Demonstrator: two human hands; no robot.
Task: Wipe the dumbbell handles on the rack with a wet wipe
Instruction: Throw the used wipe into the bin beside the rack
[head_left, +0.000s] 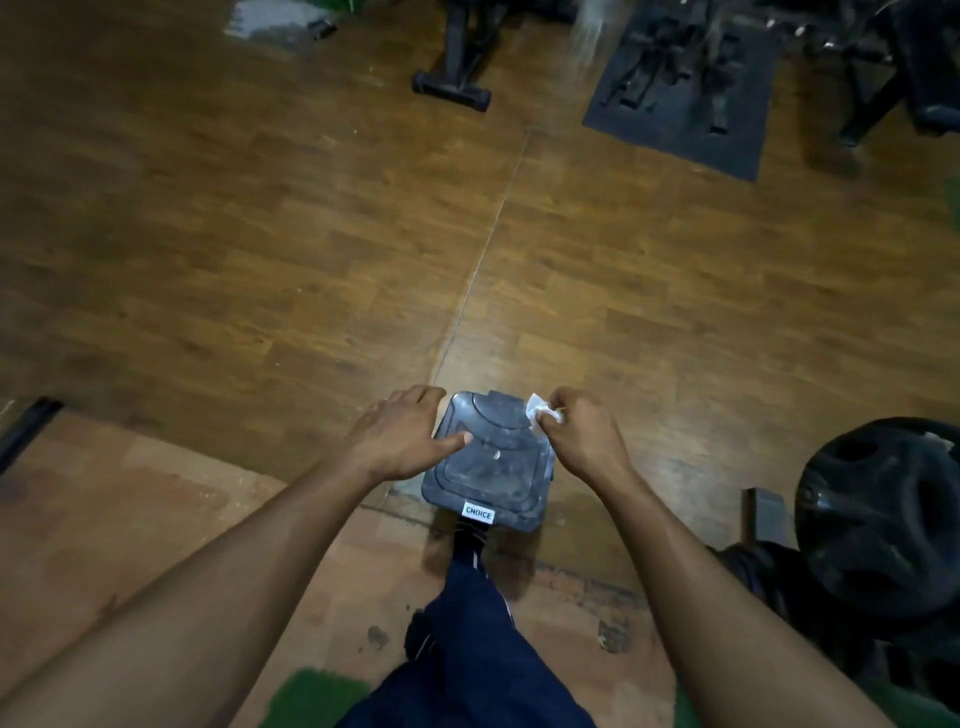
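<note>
Right now I am pinching one small white wipe (536, 406) in my right hand (579, 434), fingers curled around it, over the far right corner of a grey bin lid (493, 462) labelled CHOICE. My left hand (400, 434) is resting open on the lid's left edge, thumb lying across it. My leg (467, 639) is hiding the bin's base. One black weight plate (883, 514) is sitting at right, partly cut off. Dark equipment (680, 78) far ahead is blurring too much to make out.
</note>
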